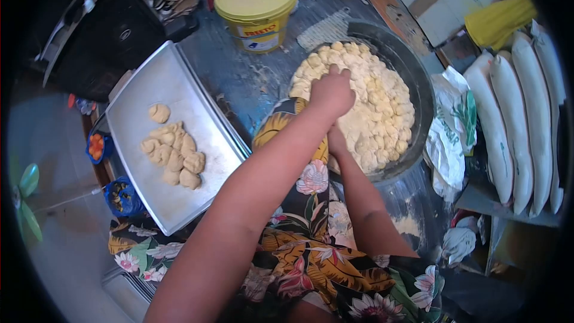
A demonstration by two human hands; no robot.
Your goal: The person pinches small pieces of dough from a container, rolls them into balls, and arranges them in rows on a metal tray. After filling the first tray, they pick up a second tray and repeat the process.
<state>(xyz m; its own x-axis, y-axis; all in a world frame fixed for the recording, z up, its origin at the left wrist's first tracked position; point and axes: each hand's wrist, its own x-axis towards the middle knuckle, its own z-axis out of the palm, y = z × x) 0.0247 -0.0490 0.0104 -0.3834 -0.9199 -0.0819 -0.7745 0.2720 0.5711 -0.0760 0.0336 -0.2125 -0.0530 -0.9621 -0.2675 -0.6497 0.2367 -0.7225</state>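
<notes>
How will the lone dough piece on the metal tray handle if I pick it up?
The lone dough piece likely squashes easily; its outline looks soft and uneven. That lumpy shape may also limit rolling. It could slide, since the tray looks smooth.

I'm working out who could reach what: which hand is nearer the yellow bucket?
Left. The left hand is at the dough pieces, with the yellow bucket beyond it, leftward. The right hand, partly hidden, is lower in view, farther from that bucket.

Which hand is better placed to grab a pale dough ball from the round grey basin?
Probably the left hand: it reaches farther over the dough balls, while the right hand is farther back and partly hidden.
</notes>
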